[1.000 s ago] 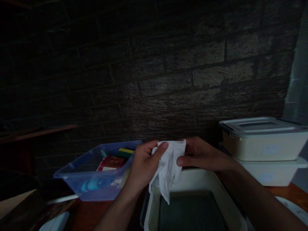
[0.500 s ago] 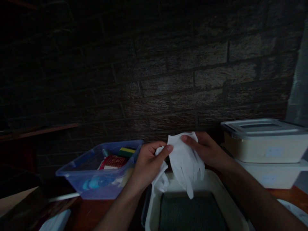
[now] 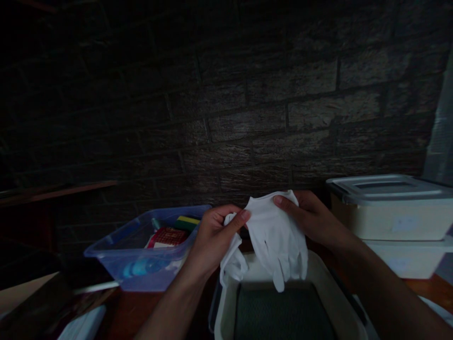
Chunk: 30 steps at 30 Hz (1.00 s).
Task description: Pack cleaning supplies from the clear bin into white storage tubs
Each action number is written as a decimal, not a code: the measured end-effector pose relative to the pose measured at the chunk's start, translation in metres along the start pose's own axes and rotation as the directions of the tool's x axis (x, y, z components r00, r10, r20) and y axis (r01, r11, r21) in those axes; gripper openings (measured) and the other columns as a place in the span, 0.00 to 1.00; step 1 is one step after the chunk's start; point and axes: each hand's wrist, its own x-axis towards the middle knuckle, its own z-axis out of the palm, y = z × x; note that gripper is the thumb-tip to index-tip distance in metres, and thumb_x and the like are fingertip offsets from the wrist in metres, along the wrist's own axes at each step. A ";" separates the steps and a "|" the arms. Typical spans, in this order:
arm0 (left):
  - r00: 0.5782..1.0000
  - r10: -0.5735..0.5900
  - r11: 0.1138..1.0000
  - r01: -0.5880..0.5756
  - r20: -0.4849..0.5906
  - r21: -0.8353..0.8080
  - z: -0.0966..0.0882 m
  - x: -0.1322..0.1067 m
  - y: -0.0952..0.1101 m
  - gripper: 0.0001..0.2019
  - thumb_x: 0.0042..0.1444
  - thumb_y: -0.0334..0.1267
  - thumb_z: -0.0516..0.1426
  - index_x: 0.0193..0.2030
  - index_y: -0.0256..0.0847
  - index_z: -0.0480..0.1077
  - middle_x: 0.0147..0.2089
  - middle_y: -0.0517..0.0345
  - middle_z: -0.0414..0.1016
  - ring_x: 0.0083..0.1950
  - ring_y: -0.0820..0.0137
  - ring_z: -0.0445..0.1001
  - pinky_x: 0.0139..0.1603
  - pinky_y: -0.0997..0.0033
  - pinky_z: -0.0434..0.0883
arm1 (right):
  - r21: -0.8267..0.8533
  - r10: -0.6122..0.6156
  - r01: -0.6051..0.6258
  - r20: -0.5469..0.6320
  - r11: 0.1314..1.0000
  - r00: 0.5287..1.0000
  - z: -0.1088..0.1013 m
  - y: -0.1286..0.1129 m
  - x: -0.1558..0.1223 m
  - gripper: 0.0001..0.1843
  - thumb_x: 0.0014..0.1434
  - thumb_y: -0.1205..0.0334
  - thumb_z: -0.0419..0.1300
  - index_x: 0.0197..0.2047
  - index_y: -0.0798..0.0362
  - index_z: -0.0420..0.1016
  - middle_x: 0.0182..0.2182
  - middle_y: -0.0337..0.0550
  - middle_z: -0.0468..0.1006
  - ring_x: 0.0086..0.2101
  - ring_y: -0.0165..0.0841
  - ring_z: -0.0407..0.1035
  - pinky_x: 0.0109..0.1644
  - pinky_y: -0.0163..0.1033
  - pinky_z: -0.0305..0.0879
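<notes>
A pair of white cloth gloves hangs between my hands above an open white tub (image 3: 332, 293). My right hand (image 3: 311, 219) pinches the cuff of one white glove (image 3: 278, 241), which hangs flat with its fingers pointing down. The other white glove (image 3: 231, 262) droops crumpled from my left hand (image 3: 214, 238), whose thumb and fingers are closed on its top edge. Both gloves dangle just over the tub's far rim.
A clear blue plastic bin (image 3: 141, 250) with a sponge and small packets stands to the left. Two stacked white lidded containers (image 3: 392, 208) stand to the right. A dark brick wall (image 3: 226, 108) rises close behind. Reddish wooden tabletop (image 3: 127, 316) shows below.
The bundled cloth came apart into two gloves. My right hand drew one glove up and to the right, and it now hangs spread open. My left hand kept the other.
</notes>
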 end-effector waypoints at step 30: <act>0.998 -0.055 0.991 0.049 -0.040 -0.121 0.007 -0.003 -0.003 0.17 0.61 0.51 0.63 0.45 0.38 0.80 0.32 0.57 0.78 0.29 0.72 0.71 0.30 0.76 0.66 | 0.023 0.004 -0.007 0.135 1.000 0.991 -0.003 0.008 0.003 0.22 0.68 0.43 0.59 0.36 0.55 0.77 0.27 0.38 0.75 0.26 0.27 0.65 0.31 0.33 0.64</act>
